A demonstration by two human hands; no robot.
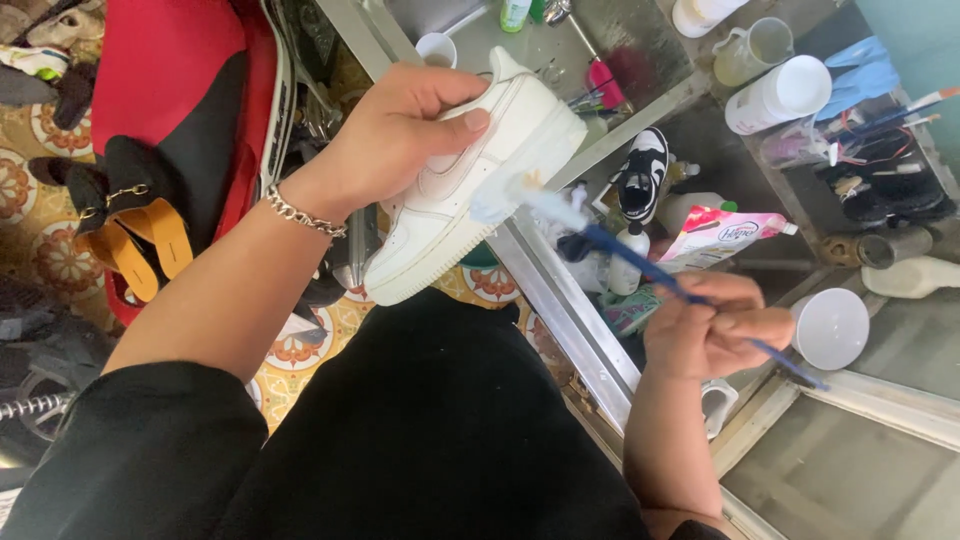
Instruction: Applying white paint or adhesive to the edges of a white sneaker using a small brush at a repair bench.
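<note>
white leather is what fills the middle of the view: one low sneaker (pixel 470 190) held up over the person's black-clad lap, toe pointing down toward the left, heel up near the glass-topped bench (pixel 575 330). the left hand (pixel 400 135) is wrapped around the upper, thumb pressed across the side panel and fingers curled behind, so the shoe is gripped firmly and touches nothing else. the right hand (pixel 715 335) is closed in a pinch on the thin blue handle of a brush (pixel 640 265), whose pale, blurred head sits against the shoe's side just above the sole edge. judging by the look of it, the cleaning is under way rather than finished: the upper reads mostly clean and bright, a wet or soapy smear shows where the bristles meet the shoe, and the sole rim toward the toe looks slightly dull, so that stretch likely remains; the far side of the shoe is hidden. counted: one white sneaker in hand, one blue brush, one black-and-white sneaker (pixel 640 175) lying on the lower shelf, one pink pouch (pixel 720 235) beside it, one small white squeeze bottle (pixel 625 265) under the brush, one round white cup (pixel 830 328) near the right hand, one pair of black sandals with tan insoles (pixel 140 235) on the patterned floor, and one chain bracelet (pixel 303 217) on the left wrist.
</note>
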